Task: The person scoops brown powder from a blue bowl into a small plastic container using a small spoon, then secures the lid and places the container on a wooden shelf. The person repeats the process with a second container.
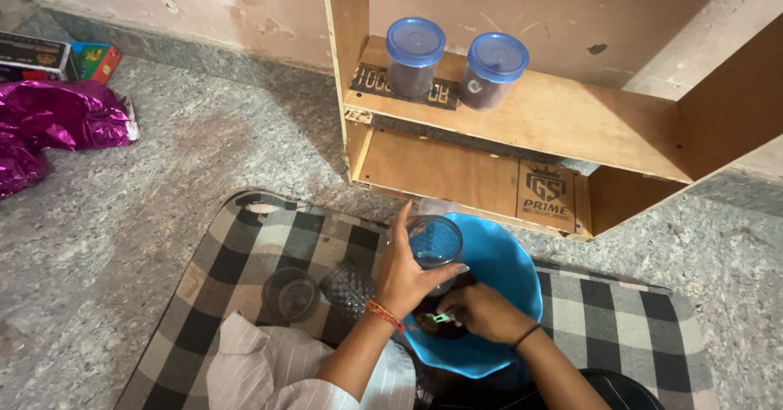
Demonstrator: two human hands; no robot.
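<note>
Your left hand [405, 275] wraps a clear glass [435, 242], tilted over the blue bowl [497, 267] so spills land inside. Right hand [481, 310] pinches a small green-handled spoon [440, 318] down in the bowl's dark contents. Two empty glasses [291, 293] wait just beside it on the checked mat [236, 251]; two blue-lidded jars [415, 55] stand on the wooden shelf [571, 121].
</note>
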